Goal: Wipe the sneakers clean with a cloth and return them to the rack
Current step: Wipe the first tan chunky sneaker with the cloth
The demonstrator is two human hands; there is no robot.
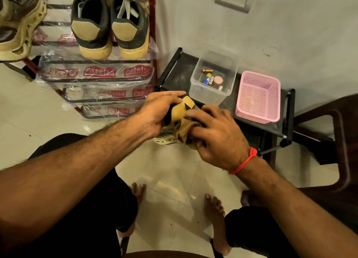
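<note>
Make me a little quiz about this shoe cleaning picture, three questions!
1. True or false: the pink basket holds batteries.
2. Which hand presses the cloth on the sneaker? A) left hand B) right hand
3. Fill in: the pair of sneakers on the rack shows its ____ to the camera.

Key
1. False: the batteries lie in the clear box.
2. B: the right hand has the cloth, and the left hand grips the sneaker.
3. heels
</note>
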